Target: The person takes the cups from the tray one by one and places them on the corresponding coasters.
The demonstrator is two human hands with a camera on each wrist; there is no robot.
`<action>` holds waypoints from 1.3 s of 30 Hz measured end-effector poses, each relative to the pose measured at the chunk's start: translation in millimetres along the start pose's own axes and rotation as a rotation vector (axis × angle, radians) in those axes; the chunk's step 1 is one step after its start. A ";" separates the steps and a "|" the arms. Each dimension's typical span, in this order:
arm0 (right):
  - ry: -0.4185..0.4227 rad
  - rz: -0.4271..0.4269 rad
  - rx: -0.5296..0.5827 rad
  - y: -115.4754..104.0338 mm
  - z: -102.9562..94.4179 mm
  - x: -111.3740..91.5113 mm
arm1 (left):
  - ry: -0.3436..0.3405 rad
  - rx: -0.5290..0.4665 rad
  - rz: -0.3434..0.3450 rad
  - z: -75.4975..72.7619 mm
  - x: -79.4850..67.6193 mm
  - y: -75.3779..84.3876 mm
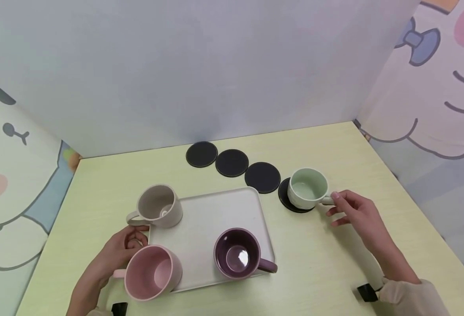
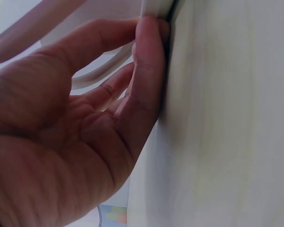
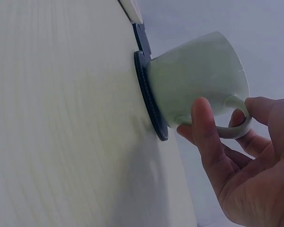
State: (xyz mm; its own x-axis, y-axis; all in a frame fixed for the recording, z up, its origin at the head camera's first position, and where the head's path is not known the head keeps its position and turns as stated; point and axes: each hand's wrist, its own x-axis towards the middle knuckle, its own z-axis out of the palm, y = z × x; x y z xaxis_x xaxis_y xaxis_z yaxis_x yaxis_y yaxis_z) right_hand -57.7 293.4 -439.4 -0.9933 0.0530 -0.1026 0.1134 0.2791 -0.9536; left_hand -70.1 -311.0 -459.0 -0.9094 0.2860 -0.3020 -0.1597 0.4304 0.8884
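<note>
My right hand pinches the handle of a pale green mug, whose base is against a round black coaster. In the head view the mug sits off-centre, toward the coaster's right side. At the left edge of a white tray, my left hand pinches the rim between thumb and fingers. A grey-beige mug stands at the tray's far left corner, and a pink mug at the near left corner, close to that hand. A dark purple mug stands at the near right.
Three more black coasters, a left one, a middle one and a right one, run in a slanting row behind the tray. A plain pale wall rises at the table's back edge, with cartoon-patterned panels on both sides.
</note>
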 end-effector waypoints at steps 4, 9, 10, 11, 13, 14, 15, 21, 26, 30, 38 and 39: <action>-0.004 0.009 0.007 1.9 0.9 -1.1 | -0.005 -0.003 -0.001 0.1 0.4 0.0; -0.024 0.014 0.002 3.9 -1.8 0.9 | -0.016 -0.006 -0.007 0.2 0.0 0.6; -0.034 0.013 0.000 4.0 -2.6 1.6 | -0.017 -0.005 -0.006 0.2 0.0 0.6; -0.040 0.012 -0.004 4.0 -3.2 2.1 | -0.017 -0.005 -0.007 0.1 0.0 0.7; -0.055 0.008 -0.022 3.9 -4.1 3.3 | -0.019 -0.004 -0.003 -0.2 -0.2 0.8; -0.062 0.004 -0.030 3.8 -4.3 3.9 | -0.017 -0.002 -0.005 -0.3 -0.2 0.9; -0.069 0.000 -0.041 3.7 -4.4 4.5 | -0.015 -0.001 -0.008 -0.5 -0.3 1.1; -0.080 -0.018 -0.074 5.6 -3.4 6.9 | -0.009 0.003 -0.009 -1.5 -0.2 0.7; -0.068 -0.013 -0.037 7.9 -2.5 1.6 | -0.004 0.006 -0.001 -2.0 0.6 1.7; -0.074 -0.021 0.036 10.9 -0.3 -7.7 | -0.001 0.014 -0.012 -1.6 0.8 3.5; -0.127 0.024 0.096 13.8 10.9 -28.1 | -0.001 0.008 -0.001 -0.6 -0.5 3.3; -0.153 0.035 0.092 12.8 13.1 -30.3 | 0.000 0.006 0.005 -0.4 -0.9 3.1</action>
State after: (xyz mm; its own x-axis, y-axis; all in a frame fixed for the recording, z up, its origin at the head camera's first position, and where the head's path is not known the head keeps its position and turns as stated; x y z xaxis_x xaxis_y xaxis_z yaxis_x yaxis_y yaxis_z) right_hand -26.4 282.8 -452.1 -0.9814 -0.0875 -0.1710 0.1521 0.1899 -0.9700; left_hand -69.9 -310.2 -455.9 -0.9101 0.2880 -0.2979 -0.1533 0.4339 0.8878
